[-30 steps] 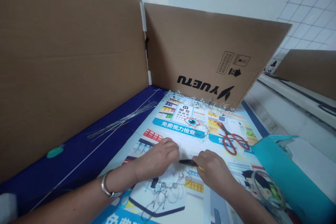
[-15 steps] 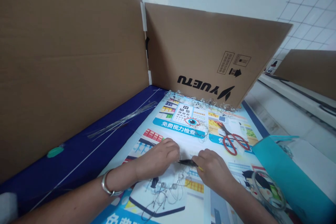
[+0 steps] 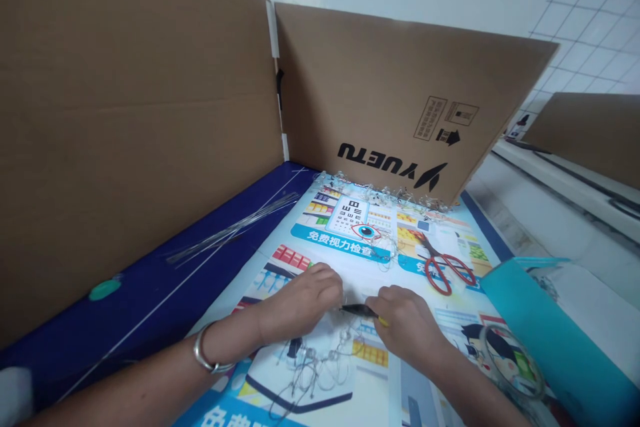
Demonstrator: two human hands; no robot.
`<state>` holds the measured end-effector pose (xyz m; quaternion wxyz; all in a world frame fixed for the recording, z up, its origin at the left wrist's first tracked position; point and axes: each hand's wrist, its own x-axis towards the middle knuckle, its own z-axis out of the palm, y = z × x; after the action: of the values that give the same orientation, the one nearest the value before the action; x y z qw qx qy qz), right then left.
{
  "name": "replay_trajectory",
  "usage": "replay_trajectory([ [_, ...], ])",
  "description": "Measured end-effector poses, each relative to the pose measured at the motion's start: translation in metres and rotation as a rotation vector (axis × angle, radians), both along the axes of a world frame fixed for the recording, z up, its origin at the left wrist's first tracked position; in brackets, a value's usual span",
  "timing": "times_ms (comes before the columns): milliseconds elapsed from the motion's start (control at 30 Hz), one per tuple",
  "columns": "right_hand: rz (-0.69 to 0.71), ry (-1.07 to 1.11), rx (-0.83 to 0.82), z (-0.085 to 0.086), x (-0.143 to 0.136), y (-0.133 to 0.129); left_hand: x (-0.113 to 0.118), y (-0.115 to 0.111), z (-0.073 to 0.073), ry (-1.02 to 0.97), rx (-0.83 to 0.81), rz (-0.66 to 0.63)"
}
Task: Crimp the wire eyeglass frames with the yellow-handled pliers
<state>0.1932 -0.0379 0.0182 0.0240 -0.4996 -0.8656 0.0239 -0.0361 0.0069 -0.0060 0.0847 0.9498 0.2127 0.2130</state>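
- Cardboard panels wall in the workspace: a left panel [image 3: 140, 113] toward ten o'clock and a back panel [image 3: 380, 87] between twelve and one, printed with upside-down lettering. All clock directions are taken from the gap between the two hands.
- Beneath lies a printed poster [image 3: 360, 280] over a dark blue covering [image 3: 170, 327].
- At nine o'clock, the left hand [image 3: 313, 293] has its fingers curled closed; whether something is pinched in them I cannot tell. A silver bangle [image 3: 199, 350] circles that wrist.
- At three o'clock, the right hand [image 3: 405, 320] is clamped around the pliers [image 3: 359, 310], whose dark nose reaches nine o'clock to the left fingertips.
- The two hands stay just apart, bridged by the pliers.
- Compared with half a second earlier, almost nothing has moved: both hands keep their places, and only slightly more yellow handle shows by the right hand.
- At seven o'clock, tangled wire pieces [image 3: 320, 361] lie near the left hand, unchanged.
- At one o'clock, looped wires [image 3: 385, 253] rest on the poster; beyond them, a wire heap [image 3: 395, 197] lines the back panel's foot.
- Red-handled scissors [image 3: 436, 277] sit at two o'clock, a teal box [image 3: 545, 340] at three, straight wires [image 3: 235, 230] at ten, all as before.
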Motion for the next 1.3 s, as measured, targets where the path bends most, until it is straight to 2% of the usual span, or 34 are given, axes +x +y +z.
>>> replay_trajectory([
  [300, -0.046, -0.024, 0.007, 0.0031, -0.0008, -0.0031, 0.0007, 0.0007, -0.0009, -0.021, -0.008, 0.021],
  [600, -0.034, -0.069, 0.029, 0.0044, -0.0037, -0.0066, 0.0013, -0.0004, -0.0029, -0.017, 0.032, 0.084],
  [900, -0.059, 0.032, -0.033, 0.0022, 0.0004, -0.0048, 0.0008, 0.0006, -0.0057, -0.092, 0.014, 0.034],
  [1300, -0.040, 0.084, -0.016, -0.0018, 0.0002, -0.0044, 0.0000, 0.0011, -0.0046, -0.136, -0.002, -0.035],
])
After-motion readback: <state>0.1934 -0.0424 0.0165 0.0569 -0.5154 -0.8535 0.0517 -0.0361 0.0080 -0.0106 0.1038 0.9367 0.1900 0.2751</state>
